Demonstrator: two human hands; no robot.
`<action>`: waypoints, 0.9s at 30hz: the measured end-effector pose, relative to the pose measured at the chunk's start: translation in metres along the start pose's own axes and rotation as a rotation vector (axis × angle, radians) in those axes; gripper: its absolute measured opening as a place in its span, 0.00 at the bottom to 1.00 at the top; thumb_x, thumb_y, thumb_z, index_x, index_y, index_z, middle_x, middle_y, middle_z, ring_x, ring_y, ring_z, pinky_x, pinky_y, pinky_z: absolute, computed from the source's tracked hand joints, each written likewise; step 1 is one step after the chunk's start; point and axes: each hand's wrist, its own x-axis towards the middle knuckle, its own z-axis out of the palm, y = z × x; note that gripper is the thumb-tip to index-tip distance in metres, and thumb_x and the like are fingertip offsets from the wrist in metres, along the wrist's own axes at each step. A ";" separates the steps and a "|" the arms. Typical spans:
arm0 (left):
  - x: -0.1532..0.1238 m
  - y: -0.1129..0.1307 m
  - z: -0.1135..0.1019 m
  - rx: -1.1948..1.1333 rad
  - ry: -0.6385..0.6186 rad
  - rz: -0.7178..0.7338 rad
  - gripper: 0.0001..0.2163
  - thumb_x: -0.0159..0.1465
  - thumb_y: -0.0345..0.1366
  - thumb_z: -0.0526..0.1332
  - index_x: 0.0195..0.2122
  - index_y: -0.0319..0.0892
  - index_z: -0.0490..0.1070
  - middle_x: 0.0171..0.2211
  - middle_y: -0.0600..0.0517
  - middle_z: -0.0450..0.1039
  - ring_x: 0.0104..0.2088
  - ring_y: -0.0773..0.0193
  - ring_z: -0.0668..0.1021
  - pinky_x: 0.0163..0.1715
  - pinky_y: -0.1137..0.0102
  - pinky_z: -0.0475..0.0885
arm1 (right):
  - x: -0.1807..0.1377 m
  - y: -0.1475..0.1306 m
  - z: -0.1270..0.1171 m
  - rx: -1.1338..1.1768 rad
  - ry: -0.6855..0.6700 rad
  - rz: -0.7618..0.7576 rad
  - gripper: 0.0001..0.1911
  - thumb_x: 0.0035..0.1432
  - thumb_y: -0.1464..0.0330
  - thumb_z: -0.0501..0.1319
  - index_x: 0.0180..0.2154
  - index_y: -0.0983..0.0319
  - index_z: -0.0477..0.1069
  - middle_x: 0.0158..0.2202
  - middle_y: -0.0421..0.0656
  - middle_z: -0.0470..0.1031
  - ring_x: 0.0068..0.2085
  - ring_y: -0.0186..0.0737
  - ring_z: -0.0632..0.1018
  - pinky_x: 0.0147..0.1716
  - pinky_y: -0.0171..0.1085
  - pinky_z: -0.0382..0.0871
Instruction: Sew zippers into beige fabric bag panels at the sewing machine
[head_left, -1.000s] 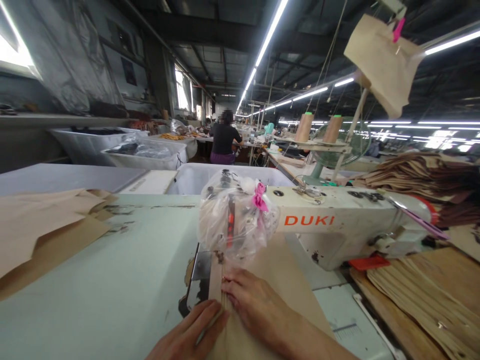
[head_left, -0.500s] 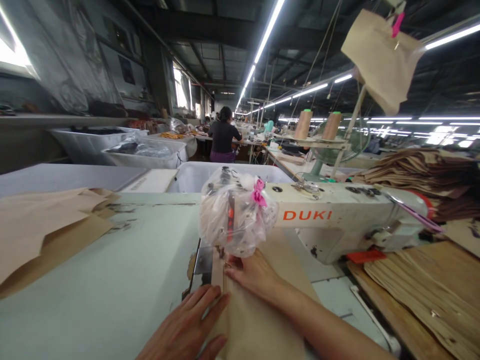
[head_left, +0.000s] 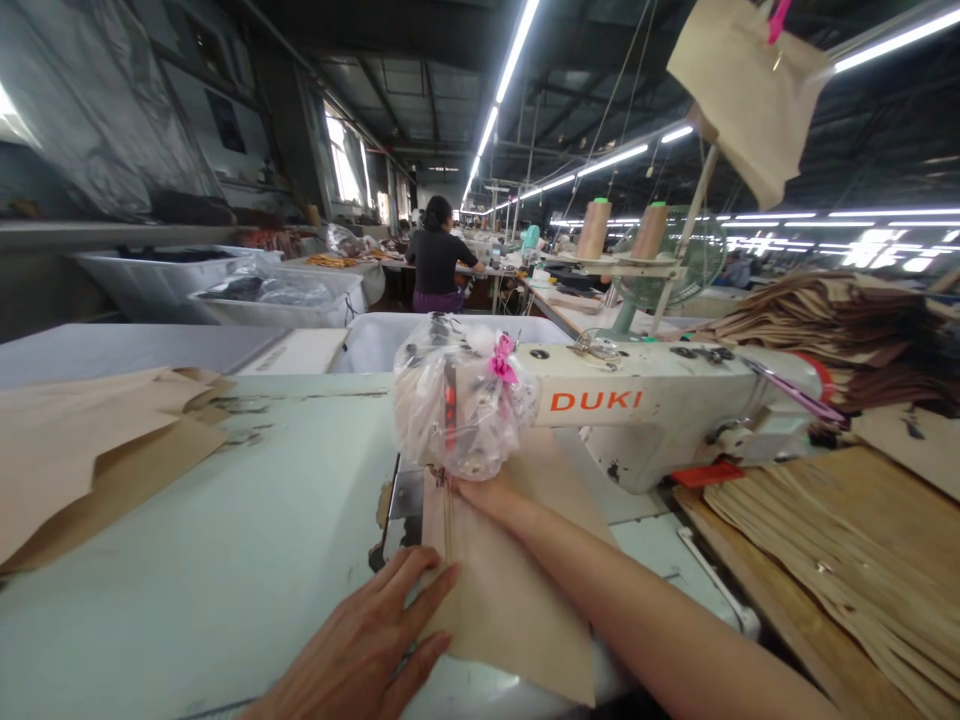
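A beige fabric piece (head_left: 517, 610) lies under the head of a white sewing machine (head_left: 660, 410) marked DUKI. A raised seam or narrow strip (head_left: 449, 530) runs along its left part toward the needle area. My left hand (head_left: 379, 625) rests on the fabric's left edge, fingers spread and pressing lightly from above. Just by the presser foot, my right hand (head_left: 487, 498) lies on the cloth. Its fingertips are hidden beneath the plastic bag (head_left: 465, 400) tied over the machine head with a pink band (head_left: 503, 358).
Loose beige fabric pieces (head_left: 97, 440) lie on the pale green table (head_left: 300, 500) at left. Stacked beige pieces (head_left: 832, 540) sit on a wooden board at right. Behind stand a white bin (head_left: 375, 335), thread cones (head_left: 595, 230), a fan (head_left: 686, 255) and a seated person (head_left: 437, 260).
The fabric has advanced away from me under the machine head, its near edge now showing. My right hand moved forward with it, fingers now hidden. The left stays nearby; the view shifted slightly.
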 end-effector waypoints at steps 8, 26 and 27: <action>0.000 0.001 -0.004 0.023 0.024 0.024 0.22 0.66 0.40 0.59 0.61 0.48 0.62 0.55 0.49 0.73 0.53 0.57 0.77 0.52 0.69 0.74 | -0.087 -0.010 -0.010 -0.025 -0.045 -0.198 0.12 0.65 0.71 0.59 0.50 0.61 0.72 0.52 0.44 0.75 0.55 0.41 0.72 0.62 0.46 0.58; 0.033 -0.038 0.004 -0.086 0.011 -0.112 0.30 0.64 0.53 0.59 0.67 0.58 0.55 0.59 0.51 0.68 0.60 0.48 0.69 0.56 0.59 0.71 | -0.063 0.004 -0.013 -0.196 -0.050 -0.339 0.25 0.71 0.68 0.51 0.66 0.58 0.55 0.66 0.42 0.60 0.65 0.43 0.61 0.66 0.49 0.54; 0.032 -0.042 0.005 -0.086 -0.006 -0.108 0.30 0.64 0.53 0.59 0.67 0.58 0.55 0.60 0.51 0.67 0.60 0.48 0.69 0.57 0.58 0.70 | -0.061 0.007 -0.012 -0.195 -0.029 -0.347 0.25 0.71 0.67 0.52 0.67 0.56 0.55 0.65 0.41 0.61 0.65 0.43 0.62 0.65 0.49 0.54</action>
